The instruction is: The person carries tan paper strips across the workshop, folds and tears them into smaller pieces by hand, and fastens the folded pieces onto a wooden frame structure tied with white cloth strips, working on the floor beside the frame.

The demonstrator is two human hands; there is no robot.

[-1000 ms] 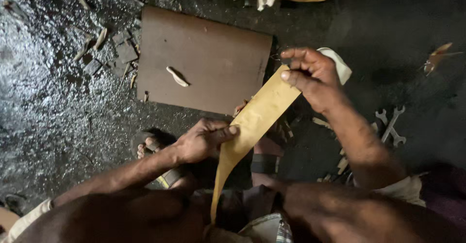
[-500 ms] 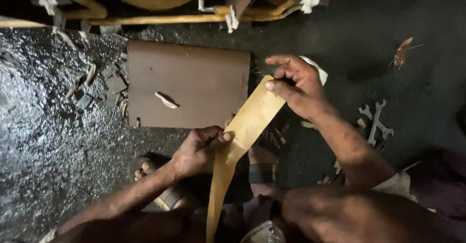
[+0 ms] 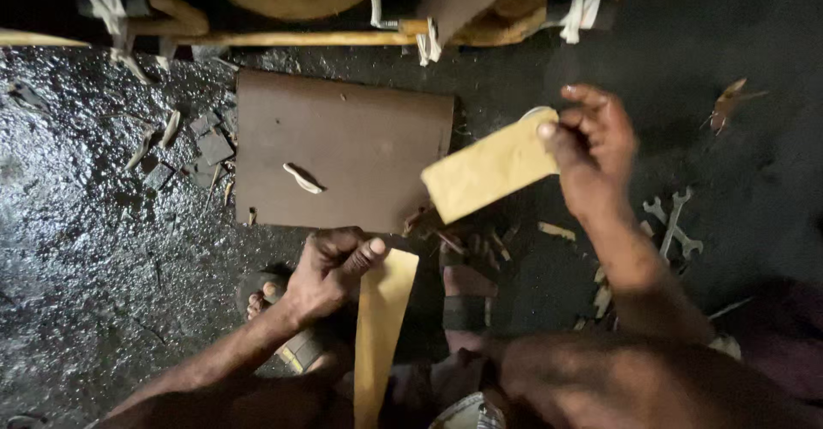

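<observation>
Pinching a cut-off yellow piece (image 3: 489, 172) up beside the brown board (image 3: 343, 150), the right hand (image 3: 591, 150) has its grip clamped there, while the left hand (image 3: 330, 270) clamps the long yellow strip (image 3: 377, 335) below the board's near edge, steadying it.

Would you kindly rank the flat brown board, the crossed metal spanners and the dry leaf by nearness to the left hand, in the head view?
From the left hand:
1. Flat brown board, just above it.
2. Crossed metal spanners, far to the right, on the dark floor.
3. Dry leaf, farthest, upper right.
</observation>
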